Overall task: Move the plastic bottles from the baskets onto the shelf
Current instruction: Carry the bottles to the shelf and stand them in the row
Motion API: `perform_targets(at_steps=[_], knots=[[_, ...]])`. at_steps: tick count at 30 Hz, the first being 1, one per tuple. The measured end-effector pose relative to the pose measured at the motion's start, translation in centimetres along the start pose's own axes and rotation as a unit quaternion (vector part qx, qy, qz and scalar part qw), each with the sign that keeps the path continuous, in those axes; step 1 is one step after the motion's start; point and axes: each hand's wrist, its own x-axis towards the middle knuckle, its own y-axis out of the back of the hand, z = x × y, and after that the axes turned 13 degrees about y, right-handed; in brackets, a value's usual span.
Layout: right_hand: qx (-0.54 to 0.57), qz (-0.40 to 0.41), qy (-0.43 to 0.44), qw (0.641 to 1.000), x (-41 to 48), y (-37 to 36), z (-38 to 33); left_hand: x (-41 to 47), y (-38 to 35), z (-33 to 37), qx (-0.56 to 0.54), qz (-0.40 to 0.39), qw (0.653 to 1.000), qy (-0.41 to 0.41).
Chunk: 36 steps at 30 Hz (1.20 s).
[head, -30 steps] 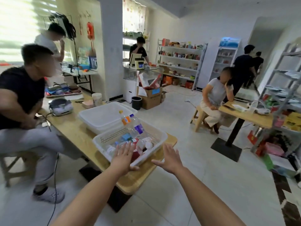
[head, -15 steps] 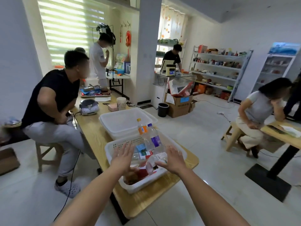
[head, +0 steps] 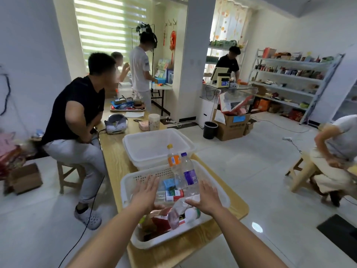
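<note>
— Holding anything?
— No. The left hand (head: 145, 192) and right hand (head: 207, 198) hover flat-fingered over the basket (head: 127, 182), both empty. A clear bottle (head: 176, 208) lies between them, just under the right thumb, slanting towards that hand. I'd say the right is nearer.
— And underneath?
— A blurred jumble, partly hidden by the palms. The shelf (head: 289, 78) stands well apart.

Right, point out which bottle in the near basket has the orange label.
The yellow-capped bottle, standing upright at the far side of the basket. Its neighbour carries a purple label and a blue cap instead.
</note>
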Motion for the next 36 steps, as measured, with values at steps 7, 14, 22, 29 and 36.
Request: perform_targets(at_steps=[7, 14, 22, 29, 36], knots=[[0.003, -0.019, 0.003, 1.000, 6.7, -0.3, 2.2, 6.9, -0.8, 0.5, 0.017, -0.025, 1.000, 0.004], [0.011, -0.027, -0.002, 1.000, 13.3, -0.6, 4.1, 14.1, -0.9, 0.8, -0.013, -0.019, 1.000, 0.002], [0.017, -0.044, -0.011, 0.999, 17.4, -1.8, 7.0, 19.3, -3.0, 2.9, -0.020, -0.065, 0.998, 0.010], [0.065, -0.063, 0.011, 0.996, 21.1, -2.6, 9.9, 21.6, -3.4, 6.1, -0.110, -0.018, 0.991, 0.073], [-0.037, -0.076, 0.018, 0.996, 23.6, -3.1, 11.1, 22.4, -3.3, 8.7, -0.416, -0.116, 0.895, 0.113]])
